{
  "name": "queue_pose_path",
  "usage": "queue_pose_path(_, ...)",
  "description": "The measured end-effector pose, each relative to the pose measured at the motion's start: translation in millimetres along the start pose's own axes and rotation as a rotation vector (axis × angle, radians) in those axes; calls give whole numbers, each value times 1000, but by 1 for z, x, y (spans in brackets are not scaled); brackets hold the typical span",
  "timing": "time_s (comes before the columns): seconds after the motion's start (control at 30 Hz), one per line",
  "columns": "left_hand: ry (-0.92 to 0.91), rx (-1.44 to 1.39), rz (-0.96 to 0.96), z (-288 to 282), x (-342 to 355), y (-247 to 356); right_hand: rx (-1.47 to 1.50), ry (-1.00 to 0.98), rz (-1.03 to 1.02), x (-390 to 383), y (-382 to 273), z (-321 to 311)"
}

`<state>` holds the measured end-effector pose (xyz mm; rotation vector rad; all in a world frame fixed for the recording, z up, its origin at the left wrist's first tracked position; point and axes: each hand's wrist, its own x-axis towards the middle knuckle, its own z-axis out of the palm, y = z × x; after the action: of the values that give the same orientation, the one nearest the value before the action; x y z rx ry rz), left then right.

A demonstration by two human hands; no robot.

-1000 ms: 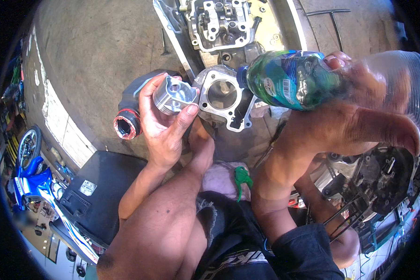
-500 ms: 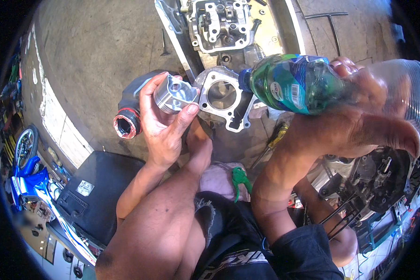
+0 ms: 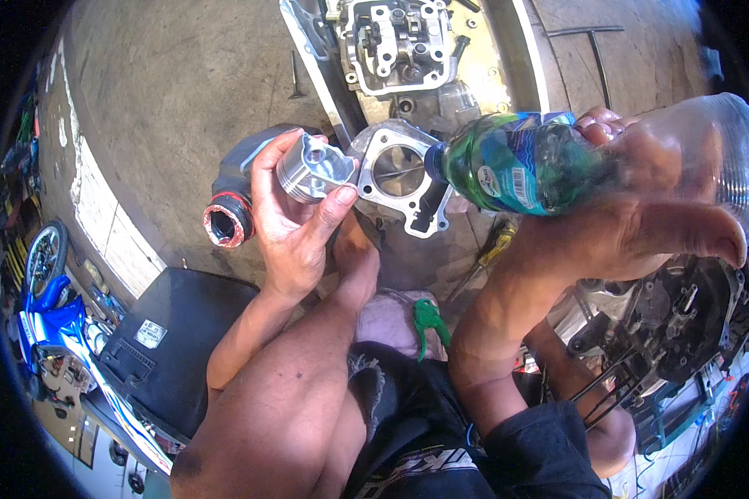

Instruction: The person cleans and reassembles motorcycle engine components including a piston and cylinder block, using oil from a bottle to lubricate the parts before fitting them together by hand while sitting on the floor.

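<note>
**Gripping Piston (image 3: pixel 314 170) and Bottle (image 3: pixel 508 166)**

The piston is clamped at the fingertips of the left hand (image 3: pixel 291 233), beyond the palm. Its lower right edge is pressed by the thumb, and its upper left side is backed by the fingers. The ring grooves are exposed on the left side; a round hole is seen near the top.

The green bottle is enclosed by the right hand (image 3: pixel 637 220), the digits being wrapped around its narrowed middle. It is held on its side: the labelled part is extended to the left of the grip, and the clear base to the right. The blue cap (image 3: pixel 434 161) is aimed at the block (image 3: pixel 383 195); whether the two are in contact cannot be told.

The block is seen between piston and cap, its round bore facing upward. Farther off, the head (image 3: pixel 398 46) is placed on the tray (image 3: pixel 481 62). The container (image 3: pixel 231 169) is partly covered by the left hand. A yellow screwdriver (image 3: pixel 498 243) is located beside the right forearm.
</note>
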<state>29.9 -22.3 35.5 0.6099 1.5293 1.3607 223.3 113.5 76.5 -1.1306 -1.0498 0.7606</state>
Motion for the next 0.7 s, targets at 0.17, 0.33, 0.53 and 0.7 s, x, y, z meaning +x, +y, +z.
queue_pose_path(0.17, -25, -122, -88, -3, -2, 1, -65, 99, 151, -2, 8, -9)
queue_pose_path(0.33, -7, -121, -103, -2, -2, 1, -210, 64, 62, -2, -1, -3)
queue_pose_path(0.53, -23, -174, -104, -1, -1, 1, -230, -34, -62, 4, -1, -5)
queue_pose_path(0.7, -29, -195, -127, 1, 0, 3, 373, -278, 15, 11, 3, -25)
